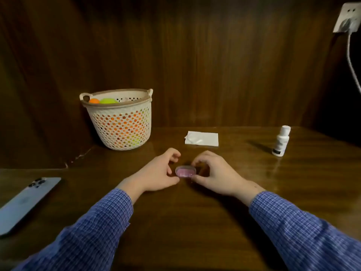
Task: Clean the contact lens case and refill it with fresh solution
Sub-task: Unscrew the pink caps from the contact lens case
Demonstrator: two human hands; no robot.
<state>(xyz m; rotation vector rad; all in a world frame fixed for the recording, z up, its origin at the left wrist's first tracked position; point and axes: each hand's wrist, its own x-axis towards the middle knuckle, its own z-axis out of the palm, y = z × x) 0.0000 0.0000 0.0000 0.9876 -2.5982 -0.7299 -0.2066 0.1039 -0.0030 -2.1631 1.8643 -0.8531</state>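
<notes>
The lens case (185, 172) lies mid-frame on the counter (195, 222), between both hands; basket (119, 122) upper left, tissue (202, 138) behind, bottle (281, 140) right, phone (25, 202) lower left.

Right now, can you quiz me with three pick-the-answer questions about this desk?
1. Where is the white plastic bottle?
A. far right of the wooden desk
B. inside the basket
C. on the phone

2. What colour is the small oval lens case?
A. green
B. pink
C. black

3. What is the right hand doing?
A. lying flat
B. holding the bottle
C. pinching the case

Answers: 1 A, it stands at the right; 2 B, it looks pink; 3 C, fingers curl around its right end.
</notes>
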